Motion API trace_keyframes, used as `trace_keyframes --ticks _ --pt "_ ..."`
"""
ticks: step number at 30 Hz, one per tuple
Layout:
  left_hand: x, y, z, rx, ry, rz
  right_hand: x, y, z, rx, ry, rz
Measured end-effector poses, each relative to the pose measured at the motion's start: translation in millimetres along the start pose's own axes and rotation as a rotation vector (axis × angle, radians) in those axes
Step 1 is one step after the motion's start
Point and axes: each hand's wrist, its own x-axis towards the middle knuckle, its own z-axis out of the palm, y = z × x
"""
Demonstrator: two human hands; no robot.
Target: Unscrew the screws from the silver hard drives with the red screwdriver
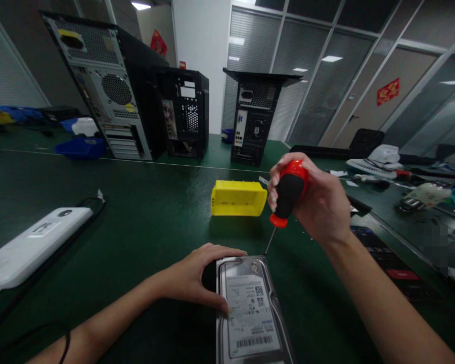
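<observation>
A silver hard drive [250, 313] with a white label lies at the bottom centre on the green table. My left hand [199, 278] grips its left side, the thumb on the label and the fingers over the far edge. In my right hand [313, 199] is a red and black screwdriver [290, 189], held by the handle and tilted, its shaft pointing down. The tip meets the drive's far right corner; any screw there is too small to make out. Beyond the drive, a yellow bin [238, 198] rests on its side with its opening facing me.
Three computer cases [117, 91] stand along the back of the green table [155, 202]. A blue bin [80, 148] is at the back left. At the left lies a white power strip [34, 245] with a black cable. Tools and parts crowd the right side.
</observation>
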Motion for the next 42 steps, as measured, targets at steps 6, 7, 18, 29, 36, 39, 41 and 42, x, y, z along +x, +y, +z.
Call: trace_keyframes --ticks 6,7,18,29,36,39,41,42 --pt "0.5 -0.3 -0.9 0.009 -0.011 0.01 0.5 0.5 3.0 -0.052 0.052 -0.032" --pt "0.5 -0.1 -1.0 0.013 -0.01 0.006 0.8 1.0 3.3 -0.052 0.055 -0.042" --pt "-0.5 -1.4 -1.5 0.023 -0.018 0.003 1.1 5.4 0.3 -0.011 0.004 -0.066" --pt "-1.6 -1.1 -0.1 0.015 -0.018 -0.006 -0.6 5.2 -1.3 -0.014 -0.013 -0.088" --pt "-0.1 -3.6 0.0 0.019 -0.005 0.025 0.8 4.9 2.7 0.001 0.1 -0.122" --pt "-0.1 -2.3 -0.3 0.023 -0.005 0.014 0.8 5.6 3.2 0.006 0.104 -0.101" --pt "-0.3 -1.8 -0.5 0.025 -0.006 0.009 0.6 5.9 3.2 0.007 0.1 -0.085" --pt "-0.3 -1.8 -0.5 0.024 -0.007 0.009 0.5 6.0 3.1 0.011 0.093 -0.081"
